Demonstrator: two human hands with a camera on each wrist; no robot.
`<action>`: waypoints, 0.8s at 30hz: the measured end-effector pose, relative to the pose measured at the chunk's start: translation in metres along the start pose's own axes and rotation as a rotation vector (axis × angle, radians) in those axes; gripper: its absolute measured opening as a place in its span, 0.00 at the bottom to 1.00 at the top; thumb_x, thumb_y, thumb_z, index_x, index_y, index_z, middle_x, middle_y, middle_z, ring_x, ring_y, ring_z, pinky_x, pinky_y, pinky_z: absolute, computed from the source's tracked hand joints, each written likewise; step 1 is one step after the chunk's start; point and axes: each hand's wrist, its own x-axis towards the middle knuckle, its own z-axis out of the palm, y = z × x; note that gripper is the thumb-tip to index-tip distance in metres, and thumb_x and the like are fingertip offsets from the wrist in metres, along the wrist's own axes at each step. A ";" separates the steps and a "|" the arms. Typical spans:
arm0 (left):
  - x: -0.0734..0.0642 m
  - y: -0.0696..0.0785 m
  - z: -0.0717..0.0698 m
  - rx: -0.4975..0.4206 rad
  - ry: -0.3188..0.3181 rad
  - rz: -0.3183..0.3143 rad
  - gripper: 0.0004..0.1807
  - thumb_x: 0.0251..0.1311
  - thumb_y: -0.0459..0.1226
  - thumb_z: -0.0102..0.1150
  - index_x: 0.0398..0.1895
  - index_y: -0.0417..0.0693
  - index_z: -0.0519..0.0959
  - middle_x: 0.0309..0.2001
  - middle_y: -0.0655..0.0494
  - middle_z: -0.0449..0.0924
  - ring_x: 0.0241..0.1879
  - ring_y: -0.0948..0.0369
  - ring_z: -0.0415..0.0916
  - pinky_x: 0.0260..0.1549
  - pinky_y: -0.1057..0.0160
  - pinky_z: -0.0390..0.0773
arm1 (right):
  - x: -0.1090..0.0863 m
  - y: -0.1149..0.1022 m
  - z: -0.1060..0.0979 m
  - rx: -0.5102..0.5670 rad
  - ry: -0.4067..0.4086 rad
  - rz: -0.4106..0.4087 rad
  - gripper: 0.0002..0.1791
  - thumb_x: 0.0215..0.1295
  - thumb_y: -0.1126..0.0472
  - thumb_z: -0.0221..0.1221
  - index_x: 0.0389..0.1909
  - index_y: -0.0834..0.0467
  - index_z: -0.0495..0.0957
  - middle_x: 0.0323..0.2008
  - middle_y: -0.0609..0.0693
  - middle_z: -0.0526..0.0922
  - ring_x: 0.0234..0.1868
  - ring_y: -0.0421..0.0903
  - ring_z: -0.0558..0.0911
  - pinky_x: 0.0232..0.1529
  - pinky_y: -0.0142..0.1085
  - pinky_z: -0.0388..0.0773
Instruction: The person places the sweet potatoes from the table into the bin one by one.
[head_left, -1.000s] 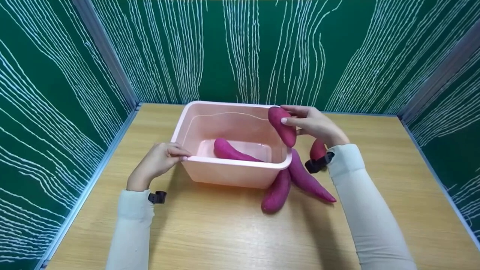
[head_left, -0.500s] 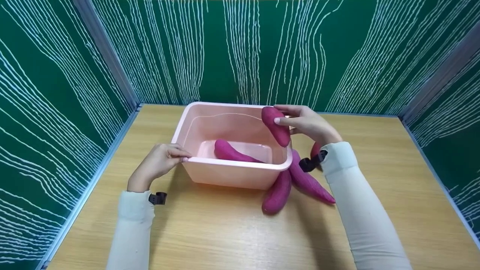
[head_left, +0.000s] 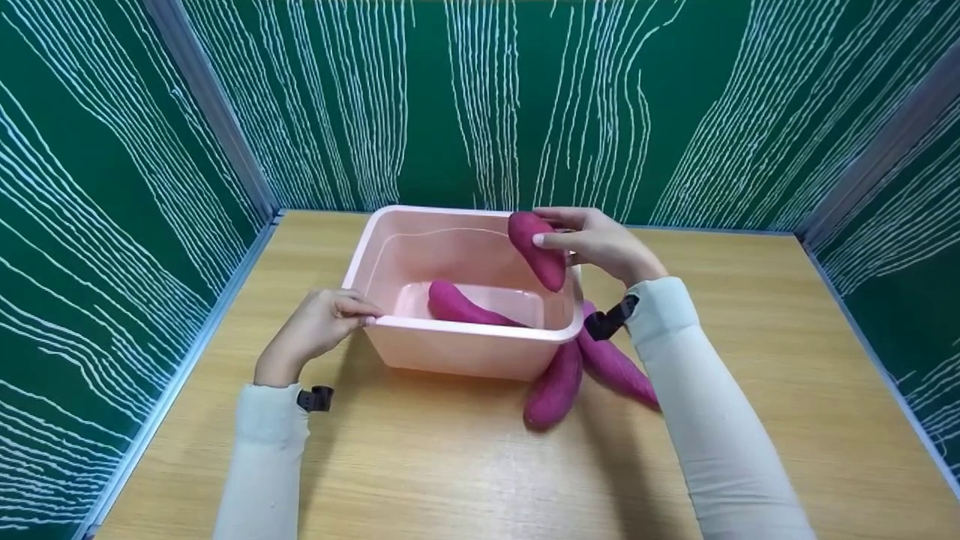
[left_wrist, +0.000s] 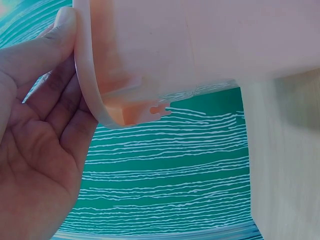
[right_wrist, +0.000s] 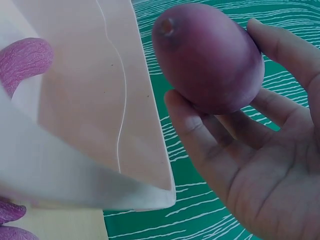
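My right hand holds a reddish-purple sweet potato between thumb and fingers, over the right end of a pink plastic bin. In the right wrist view, the blunt tip of this held sweet potato faces the camera beside the bin's wall. My left hand pinches the bin's rim at its front left corner; the left wrist view has the thumb on one side of the rim and fingers behind. One purple sweet potato lies on the bin's floor, partly hidden by the front wall.
Two more sweet potatoes lie on the wooden table by the bin's right front corner: one thick, one long and tapered, partly behind the right wrist. Green walls with white wavy lines enclose the back and sides.
My right hand has moved left with the sweet potato, from the bin's right edge to over its inside. A reddish one behind the right wrist is now hidden. The left hand stays at the rim.
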 end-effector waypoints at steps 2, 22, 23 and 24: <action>0.000 0.000 0.000 -0.001 0.001 0.002 0.12 0.59 0.28 0.61 0.42 0.49 0.87 0.47 0.50 0.84 0.51 0.49 0.76 0.53 0.51 0.79 | 0.001 -0.001 0.002 0.008 -0.002 0.005 0.39 0.55 0.44 0.67 0.68 0.45 0.67 0.58 0.51 0.74 0.55 0.52 0.74 0.48 0.37 0.82; 0.000 0.001 0.000 0.006 0.000 0.007 0.11 0.58 0.28 0.62 0.43 0.47 0.87 0.47 0.49 0.84 0.52 0.49 0.76 0.54 0.51 0.78 | 0.016 0.001 0.010 0.033 -0.029 0.017 0.37 0.59 0.48 0.66 0.69 0.48 0.65 0.59 0.54 0.74 0.52 0.52 0.77 0.45 0.35 0.82; 0.000 0.001 0.000 0.005 -0.001 0.005 0.12 0.58 0.28 0.62 0.43 0.47 0.87 0.47 0.49 0.84 0.52 0.49 0.76 0.54 0.51 0.78 | 0.016 0.001 0.010 0.029 -0.031 0.014 0.37 0.59 0.48 0.66 0.69 0.49 0.65 0.59 0.54 0.74 0.52 0.52 0.77 0.45 0.35 0.82; -0.001 0.001 0.000 0.003 -0.002 0.001 0.12 0.58 0.28 0.62 0.43 0.47 0.87 0.47 0.49 0.84 0.52 0.49 0.76 0.54 0.51 0.78 | 0.017 0.001 0.011 0.027 -0.031 0.012 0.37 0.59 0.47 0.66 0.69 0.49 0.65 0.59 0.54 0.74 0.52 0.51 0.77 0.45 0.35 0.82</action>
